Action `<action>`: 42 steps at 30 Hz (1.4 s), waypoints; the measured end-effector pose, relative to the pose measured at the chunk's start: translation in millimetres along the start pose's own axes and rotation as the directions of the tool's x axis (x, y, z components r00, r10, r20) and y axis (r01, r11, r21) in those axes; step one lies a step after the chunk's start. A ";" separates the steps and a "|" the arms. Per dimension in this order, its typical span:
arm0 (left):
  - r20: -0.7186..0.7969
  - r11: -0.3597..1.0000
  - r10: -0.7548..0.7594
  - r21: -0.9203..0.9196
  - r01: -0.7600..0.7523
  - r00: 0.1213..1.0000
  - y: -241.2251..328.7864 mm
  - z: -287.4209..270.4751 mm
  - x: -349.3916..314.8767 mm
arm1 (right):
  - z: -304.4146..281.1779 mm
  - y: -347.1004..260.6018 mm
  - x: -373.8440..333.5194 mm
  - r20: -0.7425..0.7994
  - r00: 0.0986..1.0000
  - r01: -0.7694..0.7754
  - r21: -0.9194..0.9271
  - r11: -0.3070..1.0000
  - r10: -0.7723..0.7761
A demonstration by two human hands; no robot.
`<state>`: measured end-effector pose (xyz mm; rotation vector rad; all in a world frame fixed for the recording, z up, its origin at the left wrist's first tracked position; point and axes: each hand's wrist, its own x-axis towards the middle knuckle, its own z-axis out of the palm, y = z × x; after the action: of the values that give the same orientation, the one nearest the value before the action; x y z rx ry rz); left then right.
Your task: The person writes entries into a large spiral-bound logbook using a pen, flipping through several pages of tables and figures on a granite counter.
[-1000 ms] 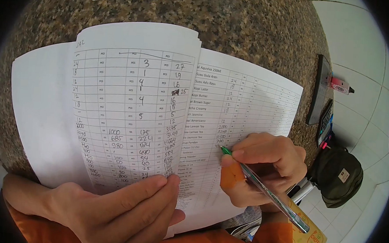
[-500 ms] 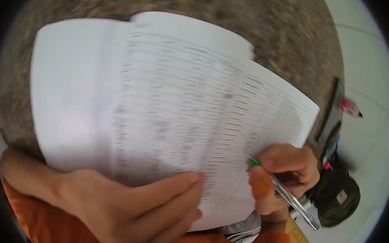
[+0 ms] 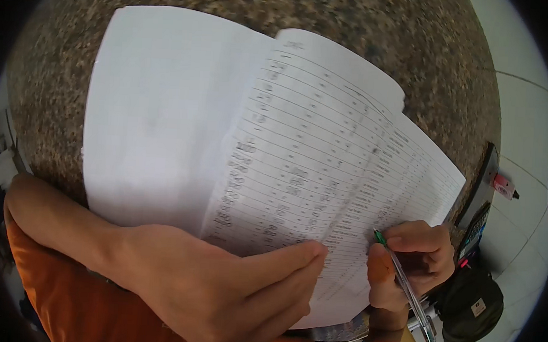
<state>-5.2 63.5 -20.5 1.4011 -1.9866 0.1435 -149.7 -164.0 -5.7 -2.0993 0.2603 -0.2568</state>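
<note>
Several white sheets overlap in front of me; the middle lined sheet (image 3: 301, 123) carries columns of handwriting, and a printed list (image 3: 420, 160) shows to its right. My left hand (image 3: 225, 280) rests across the lower edge of the lined sheet, fingers stretched out together and pointing right, holding nothing visible. In my right hand (image 3: 415, 259), at the right side of the printed list, a clear pen (image 3: 409, 283) with a green tip end is gripped between thumb and fingers. Its point is at the list; whether it touches cannot be told. The thumb is orange-coloured.
The papers lie on a brown speckled stone table (image 3: 428, 67) with a rounded edge. At right are a dark flat object (image 3: 477, 181), a small pink-and-white item (image 3: 505, 185) and a dark green cap or pouch (image 3: 471, 305). Pale floor tiles (image 3: 528, 110) lie beyond.
The view has shifted, so papers and hands appear further right. The pen remains in my right hand and now stands more upright. My left hand still rests on the sheet.
</note>
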 end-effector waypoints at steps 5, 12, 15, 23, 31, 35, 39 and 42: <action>0.217 0.888 0.242 0.344 -0.306 0.946 -7.6 -15.9 9.8 | 0.2 -1.4 1.1 -0.023 1.000 0.006 -0.038 0.999 -0.006; 0.162 0.971 0.075 0.211 -0.109 0.984 -1.8 -10.6 8.9 | -6.4 -7.5 3.0 0.009 0.995 -0.102 -0.026 0.994 0.102; 0.254 0.906 0.157 0.347 -0.242 0.954 0.0 -16.5 8.5 | -5.0 -8.1 2.9 0.018 0.993 -0.120 0.031 0.992 0.119; 0.096 0.995 -0.068 0.079 0.061 0.993 19.0 -1.3 -3.2 | 5.1 -7.5 7.8 0.024 0.995 -0.096 0.064 0.993 0.095; 0.099 0.988 -0.053 0.147 0.038 0.994 9.6 -7.4 15.7 | -4.7 -7.2 -1.5 -0.036 0.993 -0.114 -0.006 0.993 0.114; 0.048 0.985 -0.171 -0.016 0.172 0.984 13.4 -4.6 11.9 | 2.2 -10.0 11.5 0.001 0.999 -0.053 -0.090 0.995 0.053; 0.093 0.982 -0.186 -0.019 0.189 0.978 7.9 -4.9 19.8 | -3.6 -12.4 16.0 0.038 0.997 -0.066 -0.063 0.996 0.068; 0.104 0.986 -0.161 -0.023 0.164 0.981 3.8 -5.1 21.6 | -3.2 -9.8 14.2 0.034 0.999 -0.033 -0.033 0.999 0.034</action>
<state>-10.0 50.3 -2.8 1.5712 -1.9368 -0.0338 -136.3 -165.6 5.4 -2.1279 0.2812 -0.1976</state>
